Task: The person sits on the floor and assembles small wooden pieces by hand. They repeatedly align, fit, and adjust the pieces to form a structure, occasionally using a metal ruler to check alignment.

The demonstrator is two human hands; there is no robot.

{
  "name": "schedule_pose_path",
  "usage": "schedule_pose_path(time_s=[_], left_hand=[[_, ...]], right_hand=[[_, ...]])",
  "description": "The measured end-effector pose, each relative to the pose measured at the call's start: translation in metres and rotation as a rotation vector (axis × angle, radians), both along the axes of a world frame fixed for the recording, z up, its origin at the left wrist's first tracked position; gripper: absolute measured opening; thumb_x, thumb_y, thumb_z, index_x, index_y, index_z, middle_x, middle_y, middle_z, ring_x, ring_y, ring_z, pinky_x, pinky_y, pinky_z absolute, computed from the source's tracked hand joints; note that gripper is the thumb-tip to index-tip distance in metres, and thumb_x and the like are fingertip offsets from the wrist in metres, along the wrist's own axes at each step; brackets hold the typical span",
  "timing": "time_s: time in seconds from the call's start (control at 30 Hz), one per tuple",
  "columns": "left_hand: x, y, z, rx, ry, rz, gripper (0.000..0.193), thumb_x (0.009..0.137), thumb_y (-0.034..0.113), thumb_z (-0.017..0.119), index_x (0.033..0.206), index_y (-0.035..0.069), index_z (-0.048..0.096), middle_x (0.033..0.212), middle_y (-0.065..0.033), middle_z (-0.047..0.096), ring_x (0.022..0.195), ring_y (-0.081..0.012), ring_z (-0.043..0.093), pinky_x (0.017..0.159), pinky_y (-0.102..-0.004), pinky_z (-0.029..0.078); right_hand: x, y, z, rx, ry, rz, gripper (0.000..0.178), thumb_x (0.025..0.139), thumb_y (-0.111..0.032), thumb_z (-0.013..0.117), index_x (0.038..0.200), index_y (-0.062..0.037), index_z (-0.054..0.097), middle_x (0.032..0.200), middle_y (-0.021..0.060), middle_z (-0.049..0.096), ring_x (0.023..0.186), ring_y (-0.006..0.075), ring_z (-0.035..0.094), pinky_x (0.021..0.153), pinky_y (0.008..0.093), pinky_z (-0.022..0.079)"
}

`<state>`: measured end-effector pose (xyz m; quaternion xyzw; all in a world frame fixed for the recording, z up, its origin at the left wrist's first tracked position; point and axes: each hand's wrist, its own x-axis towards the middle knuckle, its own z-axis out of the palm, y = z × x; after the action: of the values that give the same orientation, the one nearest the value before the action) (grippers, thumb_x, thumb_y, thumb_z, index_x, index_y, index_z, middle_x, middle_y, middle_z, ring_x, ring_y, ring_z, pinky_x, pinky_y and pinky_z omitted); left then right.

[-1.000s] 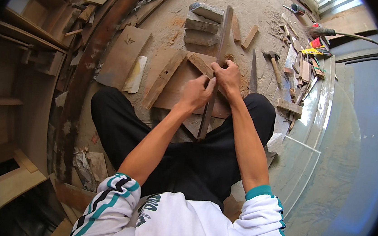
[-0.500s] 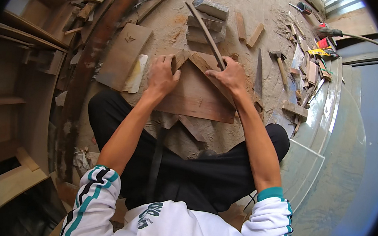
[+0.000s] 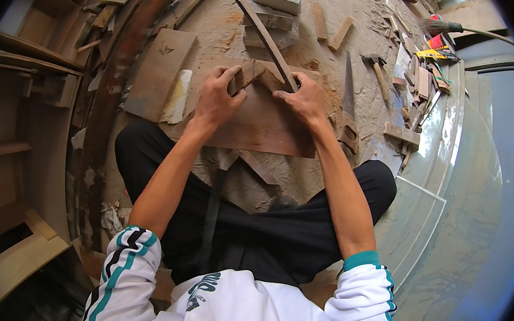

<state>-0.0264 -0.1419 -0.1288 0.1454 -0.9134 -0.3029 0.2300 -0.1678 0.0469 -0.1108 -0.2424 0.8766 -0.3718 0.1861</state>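
Note:
My left hand is closed round a short wooden piece, its fingers on the left side. In my right hand is a long thin dark wooden strip, pinched near its lower end, the other end tilting up to the far left. A further wooden piece shows between the hands, partly behind the strip; whether it joins the left piece I cannot tell. Beneath both hands lies a brown wooden board, in front of my crossed legs.
Stacked blocks stand beyond the board. To the right lie a handsaw, a hammer and wood scraps. Left are a flat panel and wooden shelving. A glass sheet lies at the right.
The right hand has shifted slightly left and the strip with it, its lower end now lying across the wood between the hands. My left hand keeps its hold. The view has shifted a little.

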Motion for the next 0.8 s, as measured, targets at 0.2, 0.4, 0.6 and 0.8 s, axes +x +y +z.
schedule_pose_path(time_s=[0.2,0.4,0.6,0.8], left_hand=[[-0.015,-0.007,0.002,0.026,-0.003,-0.060,0.053,0.076,0.013,0.078,0.127,0.004,0.069,0.114,-0.0177,0.066,0.107,-0.0335,0.064,0.093,-0.0403,0.053],[-0.017,-0.005,0.000,0.006,-0.054,-0.052,0.054,0.075,0.017,0.079,0.127,0.005,0.069,0.116,-0.0185,0.066,0.109,-0.0341,0.064,0.096,-0.0408,0.052],[-0.015,-0.002,0.002,0.016,-0.074,-0.028,0.055,0.075,0.017,0.079,0.127,0.005,0.069,0.116,-0.0189,0.066,0.110,-0.0346,0.064,0.097,-0.0408,0.052],[-0.006,-0.005,0.003,0.071,-0.057,0.033,0.054,0.075,0.018,0.079,0.126,0.005,0.069,0.115,-0.0186,0.066,0.110,-0.0342,0.064,0.097,-0.0408,0.052]], right_hand=[[0.004,0.001,0.001,-0.071,0.051,-0.009,0.055,0.071,-0.021,0.092,0.117,-0.0017,0.069,0.093,0.0178,0.076,0.083,0.0246,0.075,0.078,0.0358,0.057],[0.003,0.000,-0.004,-0.072,0.060,-0.005,0.056,0.071,-0.022,0.092,0.117,-0.0011,0.069,0.094,0.0191,0.076,0.085,0.0265,0.075,0.079,0.0367,0.058],[0.003,0.000,-0.006,-0.080,0.075,0.041,0.060,0.069,-0.022,0.093,0.119,-0.0003,0.068,0.092,0.0208,0.075,0.087,0.0318,0.074,0.081,0.0387,0.057],[-0.002,0.000,-0.020,-0.086,0.148,0.020,0.060,0.068,-0.022,0.090,0.118,0.0014,0.066,0.094,0.0229,0.074,0.088,0.0359,0.074,0.081,0.0416,0.057]])
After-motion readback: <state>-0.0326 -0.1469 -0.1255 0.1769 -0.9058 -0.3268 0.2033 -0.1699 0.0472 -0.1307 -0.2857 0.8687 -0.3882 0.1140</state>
